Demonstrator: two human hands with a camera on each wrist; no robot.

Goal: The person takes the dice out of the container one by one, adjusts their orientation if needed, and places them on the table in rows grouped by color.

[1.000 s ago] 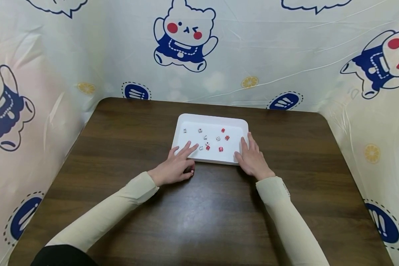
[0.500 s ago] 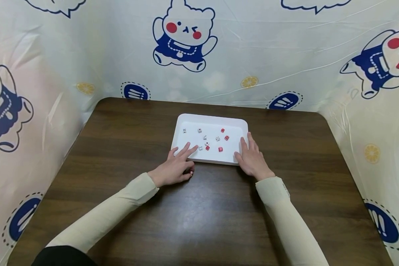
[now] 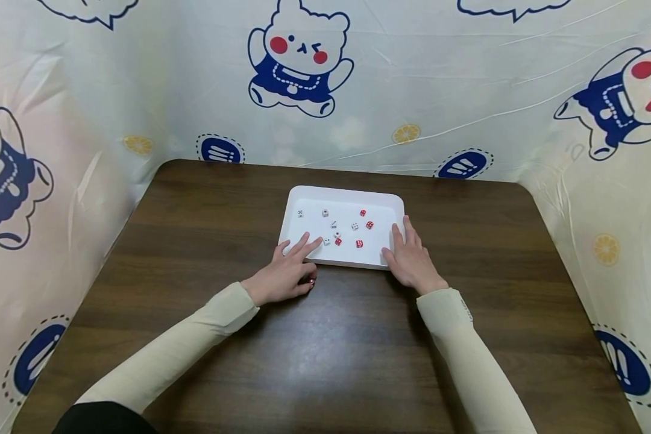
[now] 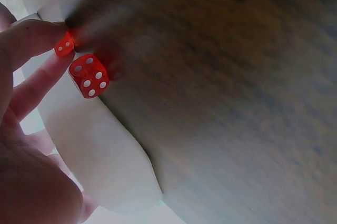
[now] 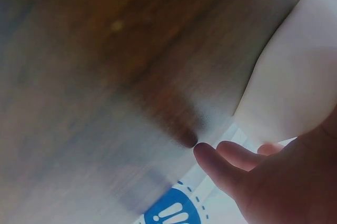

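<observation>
A shallow white tray (image 3: 352, 202) holds several small dice, some white and some red, such as a red die (image 3: 359, 243). My left hand (image 3: 284, 274) is at its front left corner, some fingers spread over the rim. In the left wrist view, two fingertips of that hand pinch a small red die (image 4: 64, 44) below the tray's side. A second red die (image 4: 88, 75) sits beside these fingertips; whether they touch it I cannot tell. My right hand (image 3: 412, 260) lies with fingers extended on the tray's front right corner and holds nothing.
A dark wooden table (image 3: 325, 349) carries the tray near its far half. Patterned curtains (image 3: 412, 72) with cartoon bears hang around the back and both sides. Pale sleeves cover both arms.
Both hands and the tray stay almost where they were. The thumb side of the left hand has shifted very slightly left; the dice in the tray lie as before.
</observation>
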